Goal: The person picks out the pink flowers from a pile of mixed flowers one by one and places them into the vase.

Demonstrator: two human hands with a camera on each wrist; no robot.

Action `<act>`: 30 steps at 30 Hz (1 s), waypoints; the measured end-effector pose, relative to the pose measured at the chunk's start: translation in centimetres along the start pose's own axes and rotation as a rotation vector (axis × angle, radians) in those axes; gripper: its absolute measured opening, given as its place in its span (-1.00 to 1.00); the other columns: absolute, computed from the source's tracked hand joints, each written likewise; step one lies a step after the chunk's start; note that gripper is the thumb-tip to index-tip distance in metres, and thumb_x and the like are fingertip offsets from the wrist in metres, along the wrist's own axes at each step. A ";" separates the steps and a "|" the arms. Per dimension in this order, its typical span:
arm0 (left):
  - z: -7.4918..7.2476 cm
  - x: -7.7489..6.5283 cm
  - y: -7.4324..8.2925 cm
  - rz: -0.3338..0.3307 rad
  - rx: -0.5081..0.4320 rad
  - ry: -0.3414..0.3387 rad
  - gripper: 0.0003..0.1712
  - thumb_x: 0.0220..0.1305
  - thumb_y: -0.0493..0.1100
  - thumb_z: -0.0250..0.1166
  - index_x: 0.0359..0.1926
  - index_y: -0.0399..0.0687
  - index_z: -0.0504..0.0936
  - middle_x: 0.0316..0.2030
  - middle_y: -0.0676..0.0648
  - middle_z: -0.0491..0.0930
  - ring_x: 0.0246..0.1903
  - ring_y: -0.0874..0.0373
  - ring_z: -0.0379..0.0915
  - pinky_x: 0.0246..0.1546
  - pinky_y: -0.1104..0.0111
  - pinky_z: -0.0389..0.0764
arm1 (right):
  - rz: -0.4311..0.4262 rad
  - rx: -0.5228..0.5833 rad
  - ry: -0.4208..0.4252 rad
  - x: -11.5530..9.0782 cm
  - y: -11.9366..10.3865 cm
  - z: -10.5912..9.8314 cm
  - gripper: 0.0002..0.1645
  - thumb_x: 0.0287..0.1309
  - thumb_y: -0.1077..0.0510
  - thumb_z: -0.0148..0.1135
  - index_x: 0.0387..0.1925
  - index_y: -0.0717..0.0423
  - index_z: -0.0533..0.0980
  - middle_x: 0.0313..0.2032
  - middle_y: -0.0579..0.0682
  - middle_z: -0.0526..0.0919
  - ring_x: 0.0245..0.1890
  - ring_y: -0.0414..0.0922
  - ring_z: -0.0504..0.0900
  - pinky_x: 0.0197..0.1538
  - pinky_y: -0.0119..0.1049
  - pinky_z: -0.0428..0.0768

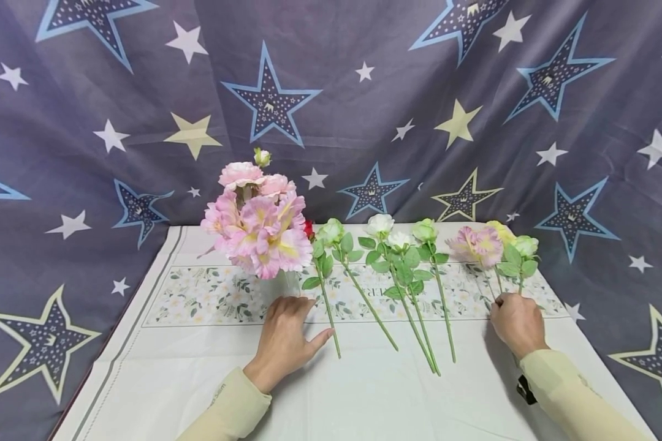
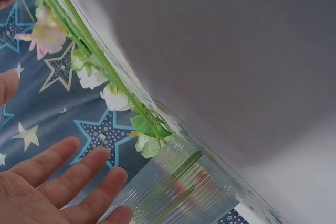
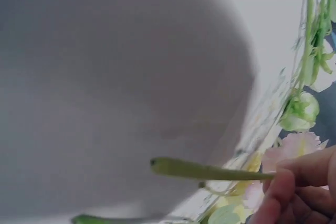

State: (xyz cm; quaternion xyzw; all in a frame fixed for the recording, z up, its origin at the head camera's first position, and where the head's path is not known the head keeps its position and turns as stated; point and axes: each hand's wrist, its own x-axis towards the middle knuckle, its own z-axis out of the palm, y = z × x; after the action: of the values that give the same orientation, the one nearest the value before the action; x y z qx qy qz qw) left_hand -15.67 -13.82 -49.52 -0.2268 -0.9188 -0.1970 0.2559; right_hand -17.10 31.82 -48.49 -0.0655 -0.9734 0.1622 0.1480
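My left hand [image 1: 287,335] is beside a clear ribbed vase [image 2: 176,182], fingers loosely spread and holding nothing. Out of the vase rises a bunch of pink artificial flowers [image 1: 267,236], with a small bud on top. Most of the vase is hidden behind the blossoms and my hand in the head view. At the right, my right hand [image 1: 518,323] pinches the green stem [image 3: 210,171] of a pink artificial flower [image 1: 477,245]. Close by it lie a yellow flower [image 1: 501,231] and a pale green rose [image 1: 526,246].
Between my hands, several white and pale green roses [image 1: 399,240] lie with their stems toward me. A red flower [image 1: 309,229] shows behind the pink bunch. A white cloth with a floral band [image 1: 198,294] covers the table, and a star-printed curtain [image 1: 331,122] hangs behind.
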 end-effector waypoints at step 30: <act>0.0 0.1 0.3 -0.017 -0.002 -0.019 -0.25 0.03 0.27 0.55 0.03 -0.23 0.69 -0.04 -0.18 0.70 0.04 -0.17 0.56 0.28 -0.13 0.39 | -0.170 0.211 0.192 -1.6 -6.7 0.3 -0.94 0.19 0.31 0.40 -0.38 0.26 0.71 -0.58 0.04 0.71 -0.65 -0.17 0.60 -0.59 -0.27 0.53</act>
State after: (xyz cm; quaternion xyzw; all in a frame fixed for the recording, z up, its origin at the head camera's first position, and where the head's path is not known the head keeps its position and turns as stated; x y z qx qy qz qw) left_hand -15.60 -13.50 -49.36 -0.2213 -0.9229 -0.1980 0.2451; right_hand -16.20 25.14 -46.97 0.0180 -0.9343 0.2436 0.2596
